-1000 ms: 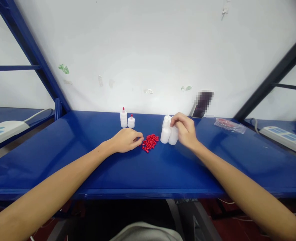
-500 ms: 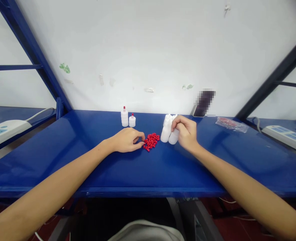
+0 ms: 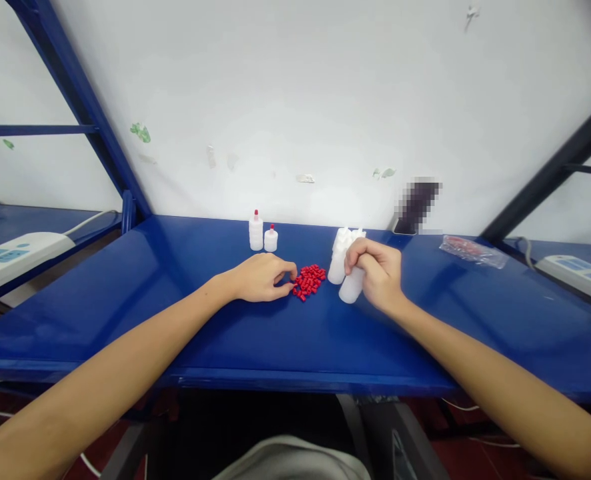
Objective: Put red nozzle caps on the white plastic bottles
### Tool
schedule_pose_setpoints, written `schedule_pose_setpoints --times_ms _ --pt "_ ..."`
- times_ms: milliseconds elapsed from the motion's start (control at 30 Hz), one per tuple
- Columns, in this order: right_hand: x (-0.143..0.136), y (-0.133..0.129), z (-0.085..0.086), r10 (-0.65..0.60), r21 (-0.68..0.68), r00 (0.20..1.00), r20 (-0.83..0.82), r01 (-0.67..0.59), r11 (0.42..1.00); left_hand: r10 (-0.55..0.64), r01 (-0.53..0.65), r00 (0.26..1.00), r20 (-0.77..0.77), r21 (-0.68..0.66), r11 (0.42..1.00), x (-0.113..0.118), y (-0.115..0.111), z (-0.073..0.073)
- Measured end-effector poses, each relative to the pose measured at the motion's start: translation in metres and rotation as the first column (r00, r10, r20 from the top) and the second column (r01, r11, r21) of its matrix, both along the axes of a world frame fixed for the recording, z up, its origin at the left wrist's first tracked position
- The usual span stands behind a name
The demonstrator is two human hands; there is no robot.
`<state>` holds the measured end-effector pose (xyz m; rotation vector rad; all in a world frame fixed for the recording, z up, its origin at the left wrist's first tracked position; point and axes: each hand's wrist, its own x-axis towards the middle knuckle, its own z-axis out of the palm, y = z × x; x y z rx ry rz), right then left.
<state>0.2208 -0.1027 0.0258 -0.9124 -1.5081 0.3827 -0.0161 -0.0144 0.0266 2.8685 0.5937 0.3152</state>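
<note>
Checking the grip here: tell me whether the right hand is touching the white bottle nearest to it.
Touching: the head view shows the right hand with fingers curled around the upper part of the white bottle.

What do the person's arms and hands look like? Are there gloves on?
No gloves or rings show on the left hand or right hand. The left arm and right arm are bare too, with no sleeves, watch or bracelet in view.
</note>
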Motion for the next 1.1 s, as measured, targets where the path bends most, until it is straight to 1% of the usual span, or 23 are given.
schedule_pose_setpoints --times_ms 133,200,267,367,433,467,533,600,800,967,1100 --pt "-0.016 -0.016 0.002 0.175 -0.059 0.983 0.054 -0.172 0.983 -0.018 0.018 1.000 0.017 0.003 1.000 0.001 -0.001 0.001" --pt "-0.023 -0.023 0.001 0.294 -0.132 0.955 0.043 -0.286 0.949 -0.022 0.023 1.000 0.016 -0.014 1.000 0.001 -0.001 0.001" --pt "-0.029 -0.027 -0.001 0.430 -0.233 0.903 -0.024 -0.423 0.876 -0.023 0.023 1.000 0.016 -0.023 0.999 0.000 -0.002 0.002" --pt "-0.034 -0.027 -0.003 0.585 -0.361 0.799 -0.138 -0.591 0.722 -0.023 0.023 0.999 0.023 -0.007 1.000 0.000 -0.003 0.004" --pt "-0.035 -0.026 -0.003 0.643 -0.447 0.750 -0.153 -0.633 0.632 -0.024 0.024 0.999 0.026 -0.002 1.000 -0.001 -0.002 0.004" --pt "-0.035 -0.025 -0.003 0.660 -0.493 0.738 -0.142 -0.631 0.599 -0.022 0.022 0.999 0.027 -0.002 1.000 -0.001 -0.002 0.004" --pt "-0.035 -0.024 -0.002 0.668 -0.564 0.735 -0.115 -0.602 0.565 -0.016 0.016 1.000 0.025 0.003 1.000 -0.001 -0.002 0.003" --pt "-0.035 -0.023 -0.002 0.658 -0.587 0.745 -0.109 -0.583 0.562 -0.009 0.009 1.000 0.017 0.013 1.000 -0.001 -0.001 0.002" --pt "-0.034 -0.018 -0.006 0.626 -0.554 0.759 -0.179 -0.603 0.574 0.012 -0.012 1.000 0.001 0.030 0.999 0.001 -0.001 -0.001" --pt "-0.034 -0.016 -0.006 0.606 -0.557 0.783 -0.137 -0.567 0.607 -0.013 0.013 1.000 0.014 0.038 0.999 0.000 0.000 -0.001" --pt "-0.036 -0.018 -0.002 0.534 -0.590 0.843 -0.064 -0.464 0.661 -0.039 0.039 0.999 0.000 0.031 0.999 0.000 0.000 -0.003"
